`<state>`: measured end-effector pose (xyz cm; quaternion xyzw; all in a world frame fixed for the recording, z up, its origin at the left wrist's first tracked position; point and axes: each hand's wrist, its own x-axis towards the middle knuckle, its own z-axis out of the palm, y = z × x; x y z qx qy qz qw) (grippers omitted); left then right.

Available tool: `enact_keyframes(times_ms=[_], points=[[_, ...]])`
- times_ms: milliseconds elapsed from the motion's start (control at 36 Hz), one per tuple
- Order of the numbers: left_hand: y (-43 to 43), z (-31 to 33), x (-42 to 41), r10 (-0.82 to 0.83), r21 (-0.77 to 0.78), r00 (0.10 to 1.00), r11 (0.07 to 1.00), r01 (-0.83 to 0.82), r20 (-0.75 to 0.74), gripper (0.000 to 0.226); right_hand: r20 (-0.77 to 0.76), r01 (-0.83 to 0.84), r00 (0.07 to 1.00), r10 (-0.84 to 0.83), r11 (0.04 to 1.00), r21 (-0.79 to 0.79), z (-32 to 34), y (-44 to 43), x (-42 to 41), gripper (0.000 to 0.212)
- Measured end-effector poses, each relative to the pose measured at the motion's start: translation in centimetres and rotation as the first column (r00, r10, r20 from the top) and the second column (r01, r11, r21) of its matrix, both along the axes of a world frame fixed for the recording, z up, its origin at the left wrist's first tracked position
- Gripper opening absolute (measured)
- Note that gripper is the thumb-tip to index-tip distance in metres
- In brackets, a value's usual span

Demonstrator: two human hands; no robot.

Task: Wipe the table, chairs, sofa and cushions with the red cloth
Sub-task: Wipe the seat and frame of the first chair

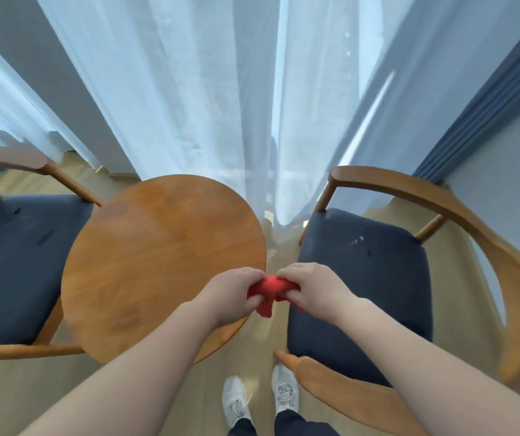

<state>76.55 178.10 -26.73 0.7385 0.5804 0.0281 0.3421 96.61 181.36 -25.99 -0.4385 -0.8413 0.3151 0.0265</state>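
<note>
Bright daylight glows through the sheer curtain (208, 99); edges bow outward, and detail seems slightly soft.

Round wooden table (145, 265) and 2 chairs (362, 294) stand on wood floor (262, 341).

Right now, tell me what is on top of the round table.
Nothing rests on the round table. The left hand and forearm cover its near right edge, holding the red cloth with the right hand.
</note>
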Motion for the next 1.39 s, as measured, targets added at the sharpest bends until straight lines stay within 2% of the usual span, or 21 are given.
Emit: enact_keyframes(times_ms=[111, 167, 278, 389, 500, 778, 1222, 1389], points=[[0.2, 0.6, 0.3, -0.045, -0.019, 0.999, 0.999, 0.046, 0.028, 0.015, 0.181, 0.107, 0.979, -0.09, 0.99, -0.087, 1.1, -0.8, 2.1, 0.011], [0.2, 0.6, 0.3, -0.085, -0.013, 0.996, 0.996, 0.085, 0.029, 0.014, 0.199, 0.205, 0.963, -0.182, 0.973, -0.101, 1.3, -1.6, 3.2, 0.011], [0.6, 0.6, 0.7, -0.135, 0.02, 0.99, 0.991, 0.134, 0.041, 0.013, 0.045, 0.451, 0.891, -0.452, 0.87, -0.197, 1.9, -3.3, 5.0, 0.011], [1.1, 0.7, 2.1, -0.18, 0.07, 0.982, 0.982, 0.176, 0.055, 0.015, -0.087, 0.538, 0.812, -0.577, 0.798, -0.27, 2.5, -5.1, 6.0, 0.013], [2.0, 0.8, 3.7, -0.226, 0.115, 0.973, 0.969, 0.219, 0.053, 0.018, -0.13, 0.571, 0.768, -0.627, 0.763, -0.304, 2.5, -6.2, 7.2, 0.015], [5.1, 0.0, 8.7, -0.274, 0.141, 0.96, 0.954, 0.265, 0.053, 0.022, -0.149, 0.633, 0.73, -0.667, 0.742, -0.219, 1.4, -4.6, 12.4, 0.019], [12.5, -7.0, 22.7, -0.022, 0.028, 1.0, 0.999, 0.022, -0.004, 0.019, -0.24, 0.584, 0.674, -0.698, 0.703, -0.406, -5.2, 6.0, 25.4, 0.02], [13.0, -10.8, 25.2, 0.101, -0.005, 0.994, 0.995, -0.101, -0.034, 0.019, -0.172, 0.554, 0.727, -0.665, 0.716, -0.424, -8.9, 8.7, 28.6, 0.023]])
